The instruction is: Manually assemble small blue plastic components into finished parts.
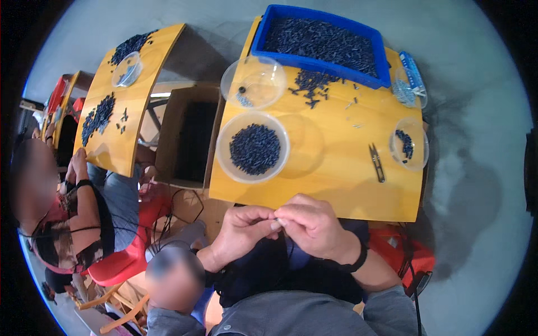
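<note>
My left hand (242, 231) and my right hand (315, 224) meet just off the near edge of the yellow table (336, 179). Thumb and fingers of both are pinched together at one spot. Something small and pale shows between the fingertips, too covered to name. Nearest beyond my left hand stands a round tub (223, 158) filled with small dark pieces (255, 149). A pair of thread snips (377, 163) lies on the tabletop, farther off to the right.
A blue tray (330, 70) heaped with dark pieces sits at the far edge, with loose ones (311, 84) spilled before it. Clear bowls (263, 73) hold small parts. A cardboard box (168, 140) stands left of the table. Another person (84, 224) works at a second table (126, 106).
</note>
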Demonstrator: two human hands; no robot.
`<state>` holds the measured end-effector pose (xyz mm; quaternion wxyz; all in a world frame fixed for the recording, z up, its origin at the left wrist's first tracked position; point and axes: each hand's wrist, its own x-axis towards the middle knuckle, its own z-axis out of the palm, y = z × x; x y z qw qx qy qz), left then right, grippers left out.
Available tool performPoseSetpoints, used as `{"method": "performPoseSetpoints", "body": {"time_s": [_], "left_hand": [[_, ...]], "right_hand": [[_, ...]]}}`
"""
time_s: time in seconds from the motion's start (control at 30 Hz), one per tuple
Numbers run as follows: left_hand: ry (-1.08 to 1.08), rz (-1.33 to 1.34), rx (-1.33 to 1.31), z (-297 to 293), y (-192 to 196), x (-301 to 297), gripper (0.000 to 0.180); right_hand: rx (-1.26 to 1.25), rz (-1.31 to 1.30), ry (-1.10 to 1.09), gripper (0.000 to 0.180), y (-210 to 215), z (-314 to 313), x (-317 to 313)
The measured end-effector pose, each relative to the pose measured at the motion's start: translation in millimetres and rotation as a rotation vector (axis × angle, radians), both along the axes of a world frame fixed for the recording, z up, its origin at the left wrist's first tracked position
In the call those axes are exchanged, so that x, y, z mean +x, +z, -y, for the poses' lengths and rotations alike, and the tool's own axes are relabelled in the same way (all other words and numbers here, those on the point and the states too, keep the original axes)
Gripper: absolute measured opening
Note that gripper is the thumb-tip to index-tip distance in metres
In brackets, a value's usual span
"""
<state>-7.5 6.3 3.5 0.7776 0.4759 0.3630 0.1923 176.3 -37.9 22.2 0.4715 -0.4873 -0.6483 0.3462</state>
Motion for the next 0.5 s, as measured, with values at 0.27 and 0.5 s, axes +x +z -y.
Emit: {"method": "performPoseSetpoints", "body": {"time_s": [0.27, 0.5], "left_hand": [[0.028, -0.031, 0.005, -0.3, 5.0, 2.9, 0.006], [-0.041, -0.022, -0.042, -2.2, 3.2, -1.8, 0.009]], "right_hand": [[-0.065, -0.099, 0.02, 0.009, -4.0, 1.7, 4.5], [0.026, 0.052, 0.054, 0.01, -4.1, 5.9, 3.8]]}}
